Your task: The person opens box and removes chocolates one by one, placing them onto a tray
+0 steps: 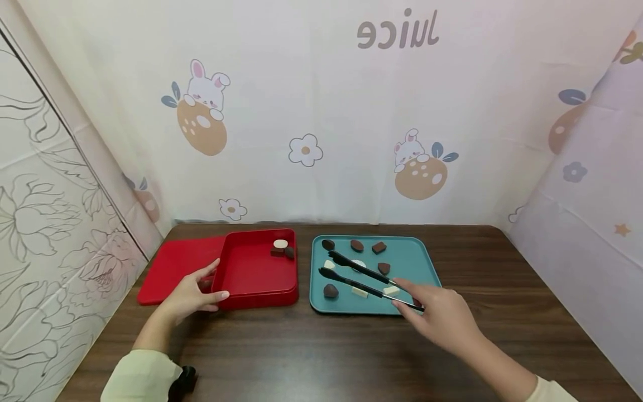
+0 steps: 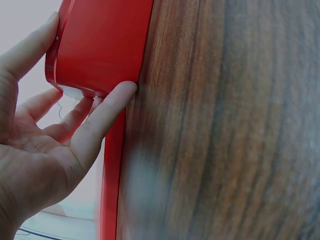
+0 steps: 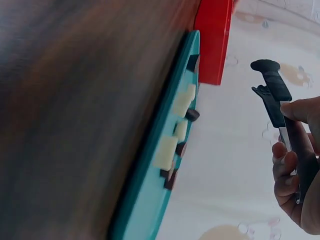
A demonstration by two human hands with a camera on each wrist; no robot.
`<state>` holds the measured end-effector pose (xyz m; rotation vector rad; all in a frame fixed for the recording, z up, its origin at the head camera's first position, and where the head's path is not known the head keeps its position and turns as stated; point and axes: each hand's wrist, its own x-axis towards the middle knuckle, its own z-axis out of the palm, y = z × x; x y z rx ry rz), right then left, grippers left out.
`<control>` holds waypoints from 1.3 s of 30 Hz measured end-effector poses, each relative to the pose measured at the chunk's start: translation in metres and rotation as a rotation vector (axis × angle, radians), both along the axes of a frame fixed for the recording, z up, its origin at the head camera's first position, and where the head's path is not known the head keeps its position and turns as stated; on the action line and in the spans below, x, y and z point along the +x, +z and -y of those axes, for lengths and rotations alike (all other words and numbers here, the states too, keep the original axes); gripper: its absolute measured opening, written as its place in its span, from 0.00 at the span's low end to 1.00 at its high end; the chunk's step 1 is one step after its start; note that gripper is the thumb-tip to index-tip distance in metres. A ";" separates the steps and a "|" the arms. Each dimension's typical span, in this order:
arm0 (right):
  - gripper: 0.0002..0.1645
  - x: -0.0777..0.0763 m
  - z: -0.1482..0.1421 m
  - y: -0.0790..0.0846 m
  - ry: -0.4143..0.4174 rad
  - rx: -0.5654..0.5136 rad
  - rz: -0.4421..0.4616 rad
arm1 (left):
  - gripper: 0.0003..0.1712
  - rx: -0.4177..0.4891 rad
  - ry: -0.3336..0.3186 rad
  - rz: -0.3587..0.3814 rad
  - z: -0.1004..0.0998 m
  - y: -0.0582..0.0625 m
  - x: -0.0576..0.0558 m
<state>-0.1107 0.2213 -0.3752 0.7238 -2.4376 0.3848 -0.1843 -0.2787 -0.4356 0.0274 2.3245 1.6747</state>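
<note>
On the left, a red box holds a white round chocolate and two dark ones in its far right corner. My left hand rests against the box's near left corner, fingers extended; in the left wrist view its fingertips touch the wall. My right hand grips black-tipped tongs above a teal tray. The tong jaws stand apart with nothing pinched. Several dark and white chocolates lie on the tray, among them a dark one and a white bar. In the right wrist view the tongs are raised.
A flat red lid lies left of the box, partly hidden by it. The brown wooden table carries everything. A printed curtain hangs along its back edge. Something small and black is by the left sleeve.
</note>
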 end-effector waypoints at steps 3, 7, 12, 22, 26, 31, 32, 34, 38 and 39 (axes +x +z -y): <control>0.26 -0.008 0.010 0.006 0.019 0.043 0.009 | 0.58 0.000 0.005 0.005 -0.001 0.000 -0.001; 0.25 -0.019 0.024 0.015 0.041 0.109 0.044 | 0.58 0.005 0.005 0.007 -0.001 0.000 -0.002; 0.25 -0.035 0.041 0.022 0.063 0.171 0.097 | 0.58 0.015 -0.003 -0.002 -0.001 0.000 -0.003; 0.24 -0.068 0.073 0.029 0.072 0.281 0.130 | 0.58 0.014 0.000 -0.015 0.000 -0.001 -0.003; 0.24 -0.082 0.087 0.031 0.059 0.314 0.160 | 0.58 0.023 0.000 -0.013 0.001 -0.002 -0.002; 0.24 -0.098 0.102 0.034 0.046 0.350 0.198 | 0.58 0.028 0.003 -0.013 0.000 -0.002 0.000; 0.24 -0.101 0.105 0.034 0.049 0.351 0.205 | 0.58 0.029 0.005 -0.012 0.000 -0.002 0.000; 0.23 -0.108 0.110 0.035 0.047 0.350 0.221 | 0.58 0.027 0.006 -0.009 0.000 -0.002 0.000; 0.22 -0.120 0.118 0.036 0.046 0.353 0.264 | 0.58 0.023 0.014 0.000 -0.001 -0.001 0.000; 0.22 -0.123 0.120 0.037 0.048 0.357 0.275 | 0.58 0.022 0.014 0.000 -0.001 -0.001 0.000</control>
